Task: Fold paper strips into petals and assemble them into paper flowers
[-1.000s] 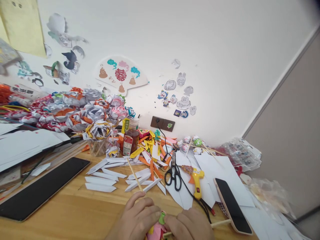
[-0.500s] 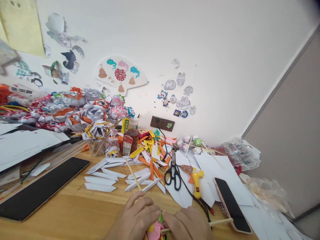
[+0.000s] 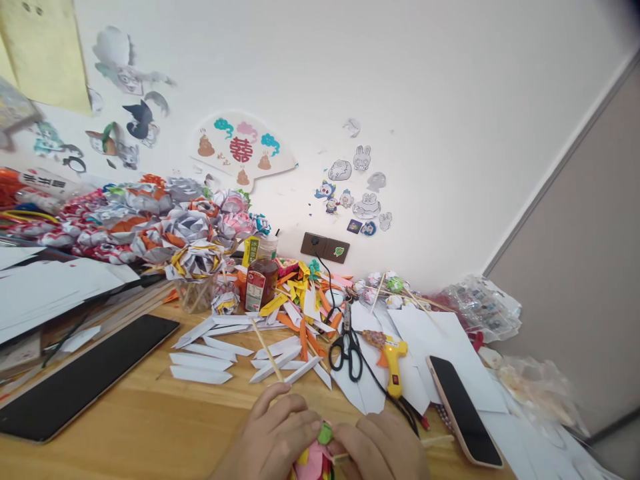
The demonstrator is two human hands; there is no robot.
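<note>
At the bottom centre, my left hand is closed around a small folded-paper flower in pink and yellow, with a rounded green piece at its top. My right hand is closed on a pale wooden stick; one end shows beside the flower, the other sticks out to the right. Its fingertips are close to the green piece. Another thin stick rises past my left hand's knuckles; whether that hand grips it is hidden. The flower's lower part falls outside the picture.
Folded paper strips, black scissors and a yellow glue gun lie beyond my hands. A phone is on the right, a dark tablet on the left. Behind stand a bottle and many paper flowers.
My right hand has shifted slightly right, and its stick's near end has moved off the flower's front. More of the green piece shows, now looking rounder. My left hand stays nearly still.
</note>
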